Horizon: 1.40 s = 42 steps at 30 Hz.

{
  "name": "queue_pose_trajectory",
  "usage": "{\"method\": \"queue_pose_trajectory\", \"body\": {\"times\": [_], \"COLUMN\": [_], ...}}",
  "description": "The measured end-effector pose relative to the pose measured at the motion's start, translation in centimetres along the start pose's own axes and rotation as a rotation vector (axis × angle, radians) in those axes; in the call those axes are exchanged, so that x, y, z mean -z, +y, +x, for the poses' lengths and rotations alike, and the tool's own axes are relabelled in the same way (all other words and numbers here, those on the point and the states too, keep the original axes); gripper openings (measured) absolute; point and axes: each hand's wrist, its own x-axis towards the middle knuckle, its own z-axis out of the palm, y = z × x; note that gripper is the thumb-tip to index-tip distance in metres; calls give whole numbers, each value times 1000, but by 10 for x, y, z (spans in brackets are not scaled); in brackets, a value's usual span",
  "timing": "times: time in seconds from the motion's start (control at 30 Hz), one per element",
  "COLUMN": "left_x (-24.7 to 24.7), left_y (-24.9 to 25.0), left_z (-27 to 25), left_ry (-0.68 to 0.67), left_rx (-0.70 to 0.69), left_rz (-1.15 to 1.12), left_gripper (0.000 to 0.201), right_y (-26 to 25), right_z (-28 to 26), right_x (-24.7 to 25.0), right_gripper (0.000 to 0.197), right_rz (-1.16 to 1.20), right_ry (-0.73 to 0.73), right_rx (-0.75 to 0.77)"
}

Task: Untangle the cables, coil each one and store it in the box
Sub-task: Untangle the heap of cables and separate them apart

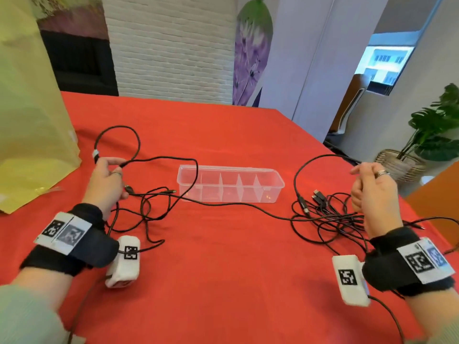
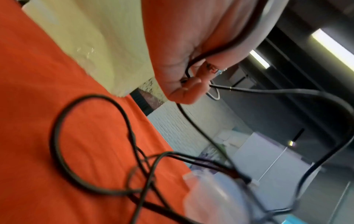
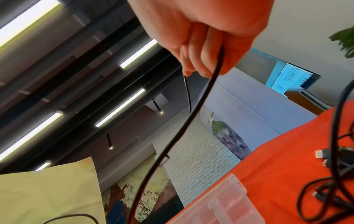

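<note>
Black cables lie tangled on the red cloth, one bunch (image 1: 149, 209) by my left hand and a denser bunch (image 1: 330, 214) with several plugs by my right. My left hand (image 1: 115, 170) pinches a black cable (image 1: 119, 127) that loops up behind it; the left wrist view shows the fingers (image 2: 189, 89) curled round it. My right hand (image 1: 362, 175) is raised and grips another cable (image 1: 310, 162) arching to the left; its fingers (image 3: 203, 60) close on that cable (image 3: 182, 128). The clear divided box (image 1: 231, 183) stands between the hands with no cable inside it.
A large yellow bag (image 1: 29, 120) stands at the left on the red table (image 1: 223, 269). A potted plant (image 1: 427, 135) in a wicker basket sits beyond the right edge. One long cable (image 1: 236, 206) runs across in front of the box, joining both bunches.
</note>
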Motion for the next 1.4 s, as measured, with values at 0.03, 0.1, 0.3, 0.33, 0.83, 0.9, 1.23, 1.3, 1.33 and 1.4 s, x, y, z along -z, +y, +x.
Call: {"method": "queue_pose_trajectory", "body": {"times": [0.03,0.1,0.3,0.33,0.83,0.9,1.23,1.3,1.33,1.4], "left_x": [3,7,18,19,-81,-99,-110,-100,-93,-76], "left_y": [-3,-9,10,20,61,49,12,15,16,16], "left_z": [6,11,-14,-22,-80,-80,-79,-73,-68,-57], "left_ry": [-12,-141,-466,-470,-856,-930,-972,-868,-812,-724], "left_rx": [-21,-51,-33,-82,-239,-281,-359,-380,-381,-379], "left_rz": [126,448,917,938,583,738,1170,1020,948,843], "left_gripper": [23,19,28,27,28,48,61,29,18,22], "right_y": [-1,-7,-7,-5,23,30,26,9,0,-18], "right_z": [-2,-8,-26,-29,-46,-48,-45,-38,-33,-20], "right_x": [-1,-5,-24,-27,-157,-165,-158,-148,-142,-125], "right_gripper": [29,29,24,22,35,33,16,14,18,25], "right_rz": [-36,-95,-569,-657,-1281,-1269,-1202,-1066,-1044,-1021], "right_ry": [-44,-143,-486,-551,-1255,-1204,-1108,-949,-841,-617], "right_rx": [-6,-2,150,149,57,104,118,147,202,302]}}
